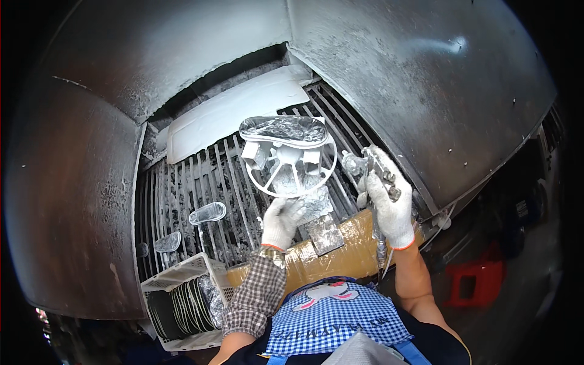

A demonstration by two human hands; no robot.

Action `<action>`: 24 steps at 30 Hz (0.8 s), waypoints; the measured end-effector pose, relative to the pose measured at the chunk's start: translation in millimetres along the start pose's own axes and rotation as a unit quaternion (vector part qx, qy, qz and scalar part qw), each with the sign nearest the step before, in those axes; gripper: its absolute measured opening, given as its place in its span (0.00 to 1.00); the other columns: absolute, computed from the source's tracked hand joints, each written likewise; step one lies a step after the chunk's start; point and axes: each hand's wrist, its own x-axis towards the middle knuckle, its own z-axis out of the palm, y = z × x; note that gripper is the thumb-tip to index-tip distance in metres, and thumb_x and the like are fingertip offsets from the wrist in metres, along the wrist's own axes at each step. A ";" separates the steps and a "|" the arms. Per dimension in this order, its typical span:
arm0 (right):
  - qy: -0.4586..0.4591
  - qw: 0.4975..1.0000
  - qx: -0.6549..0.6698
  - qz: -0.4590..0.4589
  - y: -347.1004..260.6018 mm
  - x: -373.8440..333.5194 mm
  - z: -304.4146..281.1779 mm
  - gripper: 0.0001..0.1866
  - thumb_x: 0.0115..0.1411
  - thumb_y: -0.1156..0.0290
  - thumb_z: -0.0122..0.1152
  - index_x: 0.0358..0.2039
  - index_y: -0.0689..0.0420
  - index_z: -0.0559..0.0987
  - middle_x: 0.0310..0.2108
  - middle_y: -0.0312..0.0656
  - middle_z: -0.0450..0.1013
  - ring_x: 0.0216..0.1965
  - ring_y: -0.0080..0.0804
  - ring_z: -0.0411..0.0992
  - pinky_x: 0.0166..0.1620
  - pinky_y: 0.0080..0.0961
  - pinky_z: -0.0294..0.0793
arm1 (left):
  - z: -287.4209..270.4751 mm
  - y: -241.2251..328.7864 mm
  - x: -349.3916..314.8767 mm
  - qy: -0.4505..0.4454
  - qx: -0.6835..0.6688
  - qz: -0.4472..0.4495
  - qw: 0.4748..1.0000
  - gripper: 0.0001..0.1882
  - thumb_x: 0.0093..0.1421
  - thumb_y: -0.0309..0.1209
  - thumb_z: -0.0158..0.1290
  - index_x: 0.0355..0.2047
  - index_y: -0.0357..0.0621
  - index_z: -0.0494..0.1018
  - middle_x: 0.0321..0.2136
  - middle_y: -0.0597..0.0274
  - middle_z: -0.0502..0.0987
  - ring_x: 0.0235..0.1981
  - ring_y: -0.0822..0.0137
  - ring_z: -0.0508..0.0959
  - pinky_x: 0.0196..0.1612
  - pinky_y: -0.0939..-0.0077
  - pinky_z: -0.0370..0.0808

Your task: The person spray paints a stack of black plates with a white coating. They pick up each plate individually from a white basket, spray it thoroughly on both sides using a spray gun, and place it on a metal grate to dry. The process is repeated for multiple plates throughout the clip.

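My left hand (pixel 281 222), in a white knit glove with an orange cuff, has its fingers curled at the near rim of a white spoked turntable wheel (pixel 296 177). On top of that wheel rests an oval white-edged piece (pixel 284 130), its face covered in clear, crinkled film. My right hand (pixel 391 210), gloved the same way, is wrapped round a metal spray gun (pixel 370 173). The gun's nozzle end points left, toward the wheel, with a gap between them. Below the wheel, a paint-crusted base (pixel 325 234) is partly hidden.
Slatted grating (pixel 234 176) runs under the wheel, between tall metal booth walls (pixel 79 201). Two film-covered oval pieces (pixel 207 213) lie at left. A white crate (pixel 182 267) holds several dark discs. Taped cardboard (pixel 340 255) lines the near edge; a red stool (pixel 477 283) stands right.
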 end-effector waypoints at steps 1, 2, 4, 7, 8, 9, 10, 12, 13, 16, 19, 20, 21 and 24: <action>0.008 1.000 -0.014 -0.007 0.6 1.7 -0.5 0.28 0.72 0.73 0.60 0.69 0.69 0.69 0.35 0.35 0.77 0.28 0.15 0.73 0.34 0.15 0.74 | 4.6 -6.2 -0.4 -0.008 -0.005 -0.004 1.000 0.18 0.68 0.29 0.55 0.54 0.32 0.73 0.47 0.40 0.81 0.51 0.40 0.82 0.53 0.47 0.83; 0.011 1.000 -0.004 -0.008 1.9 3.7 -3.9 0.28 0.72 0.73 0.61 0.69 0.69 0.70 0.33 0.35 0.77 0.27 0.16 0.72 0.34 0.16 0.74 | 8.9 -11.6 -0.8 -0.016 -0.010 -0.007 1.000 0.19 0.67 0.29 0.55 0.55 0.31 0.73 0.48 0.39 0.81 0.52 0.40 0.82 0.54 0.46 0.83; 0.029 0.999 0.019 -0.009 1.2 7.5 -6.2 0.28 0.72 0.73 0.61 0.69 0.70 0.70 0.33 0.35 0.76 0.28 0.16 0.72 0.34 0.16 0.74 | 14.9 -15.7 -4.0 -0.041 -0.018 -0.010 0.999 0.21 0.67 0.29 0.55 0.57 0.30 0.72 0.51 0.36 0.80 0.52 0.39 0.81 0.57 0.44 0.82; 0.035 0.999 0.029 -0.011 -1.1 8.0 -7.2 0.27 0.73 0.72 0.60 0.68 0.70 0.70 0.32 0.35 0.76 0.28 0.16 0.72 0.34 0.15 0.74 | 18.3 -11.7 -4.0 -0.042 -0.030 0.008 0.999 0.21 0.67 0.29 0.55 0.57 0.28 0.71 0.51 0.37 0.79 0.53 0.38 0.80 0.59 0.43 0.81; 0.025 0.999 0.029 -0.014 -0.4 6.5 -8.9 0.27 0.73 0.72 0.60 0.68 0.69 0.70 0.32 0.35 0.77 0.28 0.16 0.72 0.34 0.15 0.74 | 15.2 -9.5 -2.9 -0.038 -0.028 0.009 0.999 0.21 0.68 0.30 0.55 0.57 0.28 0.71 0.51 0.36 0.79 0.54 0.38 0.80 0.59 0.43 0.80; 0.015 0.999 0.029 -0.017 -0.5 5.1 -9.0 0.27 0.73 0.72 0.60 0.68 0.69 0.70 0.33 0.36 0.77 0.28 0.16 0.72 0.34 0.15 0.74 | 10.3 -6.0 -1.9 -0.033 -0.027 0.010 0.999 0.21 0.68 0.30 0.55 0.57 0.28 0.71 0.51 0.36 0.79 0.54 0.38 0.80 0.60 0.42 0.80; 0.004 0.999 0.033 -0.002 -4.7 1.6 -6.9 0.27 0.73 0.72 0.60 0.69 0.69 0.70 0.33 0.36 0.77 0.28 0.16 0.73 0.34 0.15 0.74 | 5.3 -2.5 -1.1 -0.028 -0.025 0.012 0.999 0.21 0.68 0.30 0.55 0.57 0.28 0.71 0.52 0.36 0.79 0.54 0.38 0.80 0.60 0.42 0.80; -0.012 0.999 0.047 0.011 -6.6 -3.9 -4.7 0.27 0.72 0.73 0.60 0.69 0.68 0.70 0.35 0.37 0.78 0.29 0.16 0.74 0.33 0.16 0.74 | 2.1 4.0 -4.0 -0.023 -0.014 0.021 0.999 0.21 0.68 0.30 0.56 0.57 0.28 0.71 0.52 0.35 0.79 0.54 0.37 0.79 0.60 0.42 0.80; -0.011 0.999 0.037 0.010 -5.0 -4.1 -6.9 0.27 0.72 0.73 0.60 0.69 0.68 0.70 0.35 0.37 0.78 0.29 0.16 0.74 0.33 0.16 0.75 | 4.1 7.1 -7.1 -0.021 -0.009 0.024 0.999 0.21 0.68 0.31 0.56 0.57 0.28 0.71 0.52 0.35 0.78 0.55 0.37 0.79 0.60 0.42 0.79; 0.001 1.000 0.013 0.020 -8.1 -0.5 -8.2 0.27 0.71 0.74 0.60 0.68 0.69 0.71 0.35 0.37 0.79 0.28 0.16 0.74 0.34 0.16 0.75 | -1.9 17.8 -8.4 -0.020 -0.002 0.040 0.999 0.21 0.69 0.31 0.54 0.57 0.29 0.71 0.52 0.36 0.78 0.54 0.39 0.80 0.58 0.43 0.81; -0.010 1.000 0.008 -0.013 -1.0 -0.7 -7.0 0.27 0.72 0.74 0.60 0.68 0.69 0.70 0.35 0.38 0.78 0.28 0.16 0.74 0.33 0.16 0.75 | -7.3 28.6 -10.0 -0.020 0.017 0.056 0.998 0.21 0.70 0.32 0.52 0.58 0.31 0.70 0.53 0.37 0.78 0.54 0.40 0.80 0.57 0.44 0.81; -0.013 1.000 0.006 -0.024 0.5 -1.0 -6.9 0.27 0.72 0.74 0.60 0.68 0.69 0.70 0.35 0.38 0.78 0.28 0.17 0.74 0.33 0.16 0.75 | -9.0 32.2 -9.1 -0.026 0.018 0.061 0.998 0.21 0.71 0.33 0.51 0.59 0.31 0.70 0.54 0.37 0.78 0.54 0.40 0.80 0.57 0.44 0.81; -0.018 1.000 0.023 -0.010 0.8 -1.5 -7.4 0.27 0.72 0.74 0.60 0.68 0.69 0.70 0.35 0.38 0.78 0.29 0.17 0.75 0.34 0.16 0.75 | -9.2 35.2 -8.7 -0.032 0.020 0.066 0.997 0.22 0.71 0.33 0.51 0.59 0.31 0.70 0.54 0.38 0.78 0.54 0.41 0.80 0.57 0.44 0.81; -0.024 0.998 0.051 0.023 1.7 -1.2 -9.0 0.27 0.72 0.74 0.60 0.69 0.68 0.70 0.38 0.38 0.78 0.30 0.16 0.75 0.34 0.16 0.76 | -10.3 43.6 -6.8 -0.016 0.026 0.072 0.997 0.22 0.72 0.35 0.50 0.60 0.33 0.68 0.57 0.38 0.77 0.55 0.40 0.80 0.57 0.44 0.81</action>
